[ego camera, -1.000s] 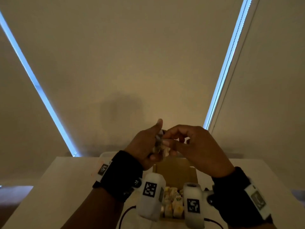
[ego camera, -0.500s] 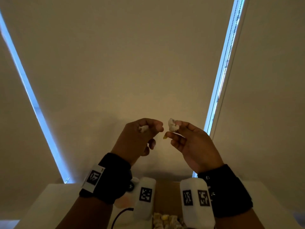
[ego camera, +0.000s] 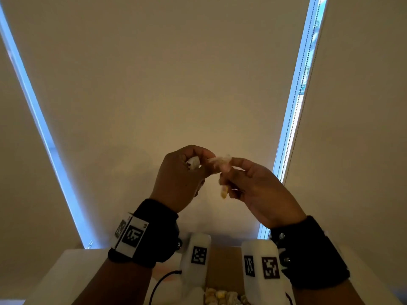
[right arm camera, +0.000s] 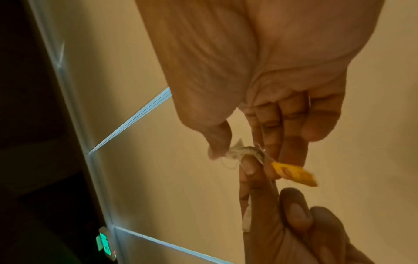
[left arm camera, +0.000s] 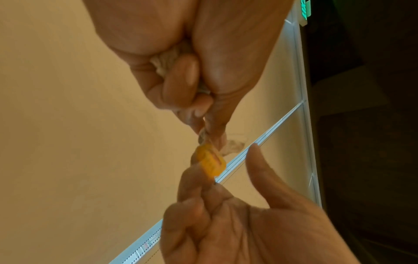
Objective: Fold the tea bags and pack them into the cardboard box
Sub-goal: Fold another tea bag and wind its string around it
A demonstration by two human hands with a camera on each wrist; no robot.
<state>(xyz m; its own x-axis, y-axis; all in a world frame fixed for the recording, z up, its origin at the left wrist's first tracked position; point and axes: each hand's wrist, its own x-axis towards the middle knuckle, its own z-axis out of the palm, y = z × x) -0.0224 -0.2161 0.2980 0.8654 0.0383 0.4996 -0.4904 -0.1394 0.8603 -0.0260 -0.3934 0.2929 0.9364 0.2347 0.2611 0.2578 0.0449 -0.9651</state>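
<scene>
The tea bag (ego camera: 220,161) was held in the air between both hands, raised well above the cardboard box (ego camera: 222,260), whose brown inner wall showed at the bottom edge of the head view with a heap of packed bags (ego camera: 222,297) inside it. A second crumpled bag (ego camera: 193,162) was balled inside the left hand (ego camera: 178,179), whose fingers were curled tight around it while thumb and forefinger pinched one end of the first bag. The right hand (ego camera: 259,190) pinched the other end between thumb and fingertips (right arm camera: 248,166), the remaining fingers loosely bent. The yellow tag (right arm camera: 294,174) hung free beside those fingers on its thread, and loose fibres or thread showed at the pinch in the right wrist view. In my judgement the bag was mid-fold, twisted rather than creased flat. The principal risk noted was tearing: the thin paper was stretched between two pinches, and any pull apart could split it and spill the leaf. A second risk was the dangling tag and thread snagging on a finger and undoing the fold. A third was the left hand, loaded with two items, losing the balled bag clear of the box, given the height of the hands. The window blind (ego camera: 176,84) behind played no part.
</scene>
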